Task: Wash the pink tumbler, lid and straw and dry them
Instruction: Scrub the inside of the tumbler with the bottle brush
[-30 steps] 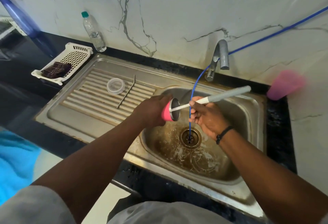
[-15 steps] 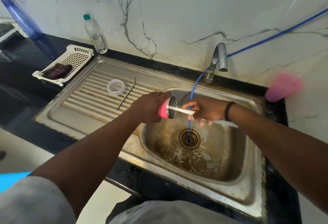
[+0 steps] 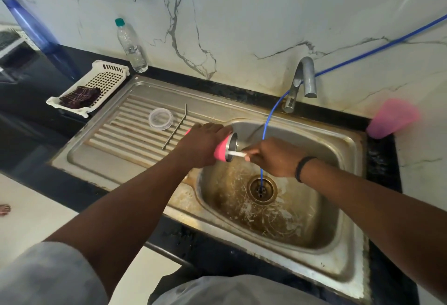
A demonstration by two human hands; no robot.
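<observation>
Pink tumbler [image 3: 223, 150], gripped sideways over the sink [image 3: 348, 140] by the left hand [image 3: 203, 143], now takes the brush [image 3: 238, 154] deeper, right hand [image 3: 271, 157] clenched on its handle: interior scrubbing underway.

veined white marble wall [image 3: 242, 14] behind a black counter [image 3: 36, 91].

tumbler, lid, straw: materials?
Tumbler: matte pink outside, shiny metal rim and inside, likely steel. Lid: clear, see-through, probably plastic. Straw: thin grey with a bent end and dull sheen, looks metal.
</observation>
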